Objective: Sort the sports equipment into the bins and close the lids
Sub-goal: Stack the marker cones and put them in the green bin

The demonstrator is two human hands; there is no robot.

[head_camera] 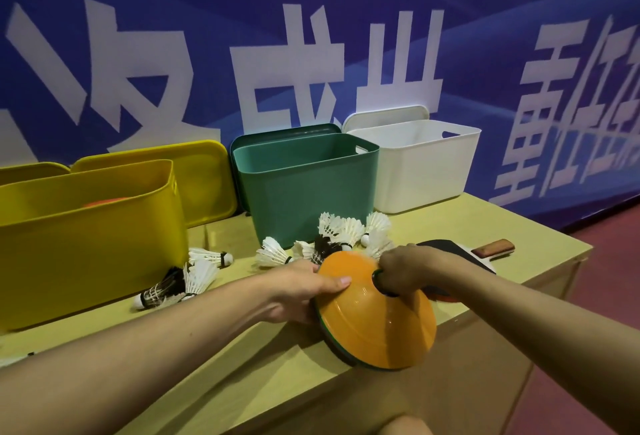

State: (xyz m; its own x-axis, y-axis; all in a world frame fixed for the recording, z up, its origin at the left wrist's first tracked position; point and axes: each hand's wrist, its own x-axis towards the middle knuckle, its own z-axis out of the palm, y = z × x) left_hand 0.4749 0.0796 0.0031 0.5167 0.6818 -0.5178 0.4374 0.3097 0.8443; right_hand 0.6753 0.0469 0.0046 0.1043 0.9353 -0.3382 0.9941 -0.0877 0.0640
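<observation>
Tabletop (pixel 242 348): shuttlecocks (pixel 341 226) crowd bins; both hands (pixel 304 287) grip cone stack (pixel 374 323).

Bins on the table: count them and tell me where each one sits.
3. The yellow bin stands at the left, the green bin in the middle, and the white bin at the right by the banner. All are open, with lids propped behind them.
</observation>
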